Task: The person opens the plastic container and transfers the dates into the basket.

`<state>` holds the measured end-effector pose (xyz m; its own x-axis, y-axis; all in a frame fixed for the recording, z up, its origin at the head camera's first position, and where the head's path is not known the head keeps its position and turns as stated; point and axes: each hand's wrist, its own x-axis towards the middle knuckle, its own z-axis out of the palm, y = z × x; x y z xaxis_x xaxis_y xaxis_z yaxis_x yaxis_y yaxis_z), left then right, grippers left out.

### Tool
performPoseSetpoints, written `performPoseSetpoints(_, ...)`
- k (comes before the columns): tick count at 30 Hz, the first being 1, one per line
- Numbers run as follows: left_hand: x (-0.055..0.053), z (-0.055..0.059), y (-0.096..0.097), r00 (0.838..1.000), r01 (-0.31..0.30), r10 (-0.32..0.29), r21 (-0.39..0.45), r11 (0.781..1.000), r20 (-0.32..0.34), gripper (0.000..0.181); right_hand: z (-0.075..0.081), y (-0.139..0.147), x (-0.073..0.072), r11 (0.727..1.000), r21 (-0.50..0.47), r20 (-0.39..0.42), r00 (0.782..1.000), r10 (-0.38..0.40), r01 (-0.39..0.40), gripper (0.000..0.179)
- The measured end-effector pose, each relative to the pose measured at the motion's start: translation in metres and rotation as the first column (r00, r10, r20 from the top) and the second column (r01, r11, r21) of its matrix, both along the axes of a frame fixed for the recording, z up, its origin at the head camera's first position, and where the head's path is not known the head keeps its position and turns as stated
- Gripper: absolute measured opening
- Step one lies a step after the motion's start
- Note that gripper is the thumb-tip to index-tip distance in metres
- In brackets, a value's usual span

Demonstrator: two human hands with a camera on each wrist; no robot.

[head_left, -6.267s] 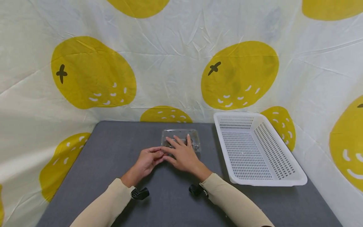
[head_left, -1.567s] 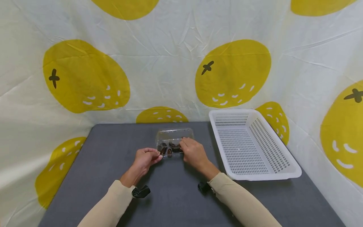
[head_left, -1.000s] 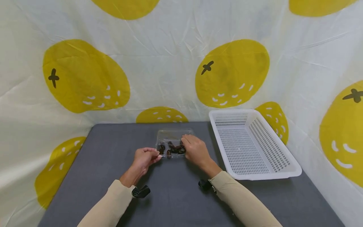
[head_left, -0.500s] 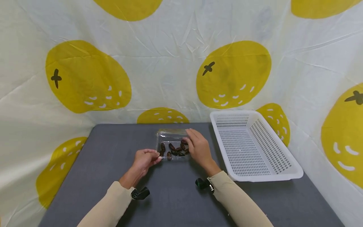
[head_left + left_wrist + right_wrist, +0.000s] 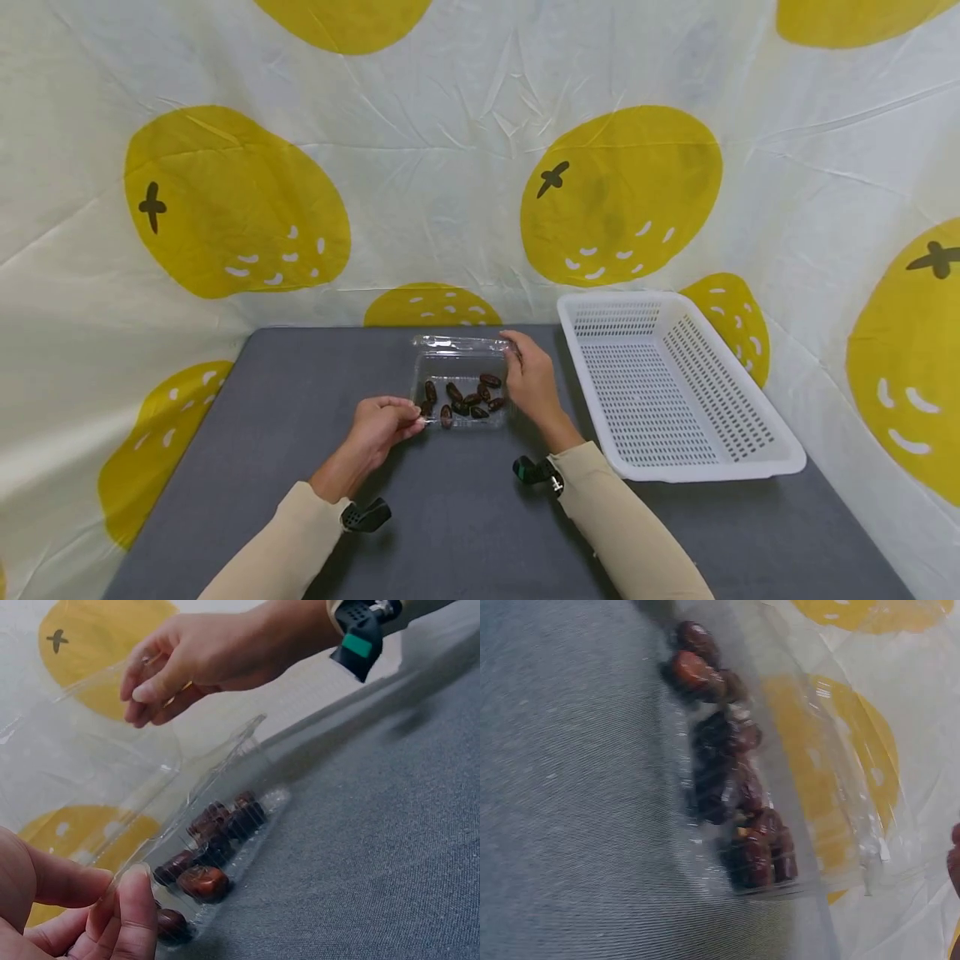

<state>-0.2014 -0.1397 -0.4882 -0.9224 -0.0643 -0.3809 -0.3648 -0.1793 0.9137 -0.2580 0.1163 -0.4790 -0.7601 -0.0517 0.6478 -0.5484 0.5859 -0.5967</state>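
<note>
A clear plastic clamshell box (image 5: 459, 365) sits on the table with several dark brown dates (image 5: 454, 392) in its tray. Its lid (image 5: 459, 342) is swung up at the back. My left hand (image 5: 378, 429) pinches the rim at the front left corner between thumb and fingers; the left wrist view shows this pinch close up. At the box's right side, my right hand (image 5: 534, 379) holds the lid's right edge, thumb on the near side. In the right wrist view the dates (image 5: 720, 765) lie behind the clear wall, and the right fingers barely show.
A white perforated plastic basket (image 5: 652, 400) stands to the right of the box, with nothing seen inside. The grey tabletop (image 5: 450, 517) stretches in front and to the left. A white cloth with yellow fruit prints (image 5: 435, 192) hangs behind.
The lid has gone from lying over the box to standing up at the back. My right hand has moved back and right with it, uncovering the dates. The left hand stays at the corner.
</note>
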Motion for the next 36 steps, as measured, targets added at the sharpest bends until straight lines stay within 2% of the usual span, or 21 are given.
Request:
performPoseSetpoints(4, 0.002, 0.001, -0.001, 1.0, 0.003, -0.003, -0.006, 1.0, -0.005, 0.017, 0.002, 0.002, -0.007, 0.998, -0.054, 0.036, 0.999, -0.01, 0.012, 0.02)
performPoseSetpoints(8, 0.002, 0.003, 0.003, 1.0, 0.021, -0.021, 0.006, 1.0, -0.012, 0.018, 0.002, 0.007, -0.012, 0.995, -0.094, 0.038, 0.999, -0.023, 0.026, 0.018)
performPoseSetpoints(13, 0.006, 0.002, 0.003, 0.999, 0.034, -0.034, 0.002, 0.999, 0.005, 0.016, -0.001, 0.011, -0.016, 0.989, -0.145, 0.068, 0.997, -0.026, 0.036, 0.013)
performPoseSetpoints(20, 0.011, 0.002, -0.003, 0.999, 0.032, -0.032, 0.011, 0.999, -0.004, 0.015, -0.006, 0.007, -0.029, 0.983, -0.175, 0.146, 0.989, -0.035, 0.061, 0.019)
performPoseSetpoints(29, 0.013, 0.002, -0.002, 0.999, 0.034, -0.034, 0.024, 0.999, -0.001, 0.013, -0.009, 0.006, -0.043, 0.955, -0.261, 0.265, 0.962, -0.073, 0.144, 0.022)
performPoseSetpoints(33, 0.014, 0.002, -0.002, 1.0, 0.026, -0.026, 0.024, 0.999, -0.002, 0.013, -0.012, 0.005, -0.045, 0.95, -0.278, 0.307, 0.95, -0.053, 0.143, 0.023)
performPoseSetpoints(36, 0.017, 0.001, -0.002, 1.0, 0.016, -0.016, 0.027, 1.0, -0.001, 0.012, -0.014, 0.003, -0.046, 0.949, -0.288, 0.368, 0.93, -0.012, 0.126, 0.026)
